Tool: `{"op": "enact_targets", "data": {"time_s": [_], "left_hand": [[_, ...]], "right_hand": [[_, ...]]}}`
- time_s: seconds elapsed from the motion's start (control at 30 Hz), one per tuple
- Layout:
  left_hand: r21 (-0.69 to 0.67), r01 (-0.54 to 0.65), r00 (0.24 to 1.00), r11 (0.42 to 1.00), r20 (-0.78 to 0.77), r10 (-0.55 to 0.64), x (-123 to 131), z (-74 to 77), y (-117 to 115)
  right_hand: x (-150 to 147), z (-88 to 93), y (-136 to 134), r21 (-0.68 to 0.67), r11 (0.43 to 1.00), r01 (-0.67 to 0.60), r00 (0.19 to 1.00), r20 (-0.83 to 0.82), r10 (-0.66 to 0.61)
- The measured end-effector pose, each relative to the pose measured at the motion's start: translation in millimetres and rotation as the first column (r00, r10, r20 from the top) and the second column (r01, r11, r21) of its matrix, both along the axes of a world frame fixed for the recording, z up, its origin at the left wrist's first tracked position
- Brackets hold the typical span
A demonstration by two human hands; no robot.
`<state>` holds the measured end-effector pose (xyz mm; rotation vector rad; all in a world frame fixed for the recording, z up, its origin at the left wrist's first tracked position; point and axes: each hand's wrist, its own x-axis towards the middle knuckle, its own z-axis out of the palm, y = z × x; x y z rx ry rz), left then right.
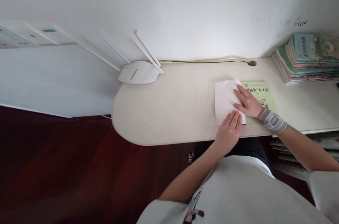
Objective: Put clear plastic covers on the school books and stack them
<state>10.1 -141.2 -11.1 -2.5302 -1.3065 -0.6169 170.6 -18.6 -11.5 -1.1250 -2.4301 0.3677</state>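
**Two open hands press down on white paper at desk**

The left hand (228, 133), palm down, rests its fingertips on the lower edge of a white paper sheet (224, 101). The right hand (247, 101), above a wrist brace (272, 121), lies flat on it. Neither grips. The sheet overlaps a green book (262, 91) on the tabletop (164, 114).

A white wall (169, 5) stood behind a cream desk (164, 107) with a rounded end. A yellow and black cable (203, 61) ran along the rear edge to a grommet (252, 63). Dark red wood flooring (53, 153) lay below.
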Motion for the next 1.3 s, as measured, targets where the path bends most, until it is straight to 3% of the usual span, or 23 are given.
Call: {"op": "enact_targets", "data": {"time_s": [0.1, 0.33, 0.53, 0.6, 0.67, 0.73, 0.8, 0.87, 0.9, 0.97, 1.07, 1.13, 1.23, 1.3], "left_hand": [[0.009, -0.02, 1.0, 1.0, -0.017, 0.02, 3.1, 0.5, -1.6], [-0.002, -0.028, 1.0, 1.0, 0.006, 0.028, 11.2, -6.5, 3.5], [-0.093, 0.032, 0.999, 0.995, -0.018, -0.034, 8.5, -3.4, 9.4], [-0.161, 0.058, 0.998, 0.985, 0.042, -0.052, 2.6, 1.3, 5.2], [-0.248, 0.097, 0.976, 0.964, 0.212, -0.044, -12.8, 6.7, 1.2], [-0.346, 0.087, 0.877, 0.934, 0.471, 0.093, -39.3, 12.6, 3.2], [-0.483, 0.02, 0.621, 0.875, 0.692, 0.368, -72.9, 19.1, 14.6], [-0.647, 0.138, 0.312, 0.75, 0.747, 0.587, -104.4, 25.9, 34.4], [-0.7, 0.258, 0.215, 0.666, 0.714, 0.667, -116.6, 29.1, 45.7], [-0.723, 0.478, 0.136, 0.498, 0.622, 0.771, -131.1, 33.9, 67.0], [-0.732, 0.59, 0.161, 0.341, 0.521, 0.838, -133.9, 36.1, 88.6], [-0.769, 0.576, 0.246, 0.277, 0.486, 0.839, -132.1, 35.4, 96.0], [-0.816, 0.541, 0.519, 0.201, 0.512, 0.684, -133.0, 34.9, 102.3], [-0.845, 0.486, 0.746, 0.223, 0.535, 0.397, -134.9, 35.1, 104.9]], "right_hand": [[-1.6, -1.0, -0.7, -0.002, 1.0, -0.013, 0.998, 0.059, 0.013], [5.6, 2.7, 2.0, -0.024, 1.0, -0.015, 0.992, -0.129, 0.012], [5.0, 5.6, 0.6, -0.028, 0.999, -0.015, 0.996, -0.093, 0.012], [3.8, 6.4, -0.5, -0.022, 0.999, -0.027, 0.998, -0.057, 0.025], [2.8, 7.5, -1.8, -0.013, 0.999, -0.039, 0.999, -0.026, 0.039], [2.1, 9.0, -3.1, -0.009, 0.999, -0.043, 0.999, -0.01, 0.042], [1.9, 10.3, -4.0, -0.018, 0.999, -0.042, 0.999, -0.007, 0.042], [1.9, 11.0, -4.5, -0.028, 0.999, -0.037, 0.999, -0.012, 0.037], [1.9, 11.0, -4.6, -0.031, 0.999, -0.033, 0.999, -0.015, 0.033], [1.8, 10.9, -4.9, -0.035, 0.999, -0.029, 0.999, -0.016, 0.029], [1.1, 11.3, -5.7, -0.038, 0.998, -0.04, 0.999, -0.009, 0.04], [0.2, 12.0, -6.3, -0.044, 0.998, -0.044, 0.999, -0.003, 0.044], [-1.3, 13.1, -6.9, -0.052, 0.998, -0.04, 0.999, 0.008, 0.041], [-1.9, 13.8, -7.3, -0.055, 0.998, -0.041, 0.999, 0.022, 0.043]]}}
